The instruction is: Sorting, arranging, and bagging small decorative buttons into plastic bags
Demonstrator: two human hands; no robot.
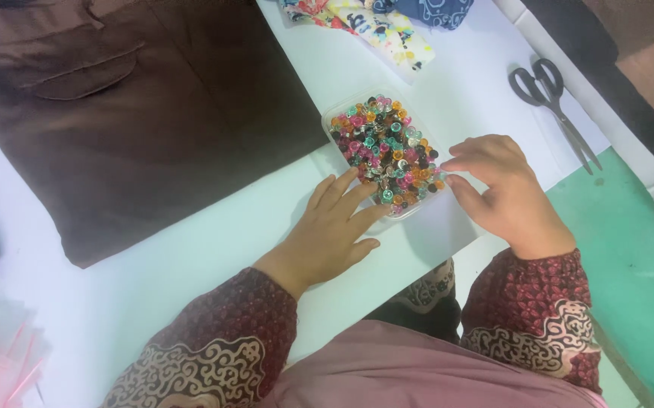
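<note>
On the white tabletop (191,249), my left hand (327,234) lies flat and open, fingertips against the clear plastic tray of mixed coloured buttons (385,147), apparently steadying it. My right hand (501,193) curls at the tray's right edge, thumb and fingers pinched close; whether they hold a button, I cannot tell. Brown folded trousers (138,113) lie left, grey-handled scissors (553,106) right.

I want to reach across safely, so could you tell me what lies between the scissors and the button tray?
Only bare white table separates the scissors from the button tray, head view.
</note>
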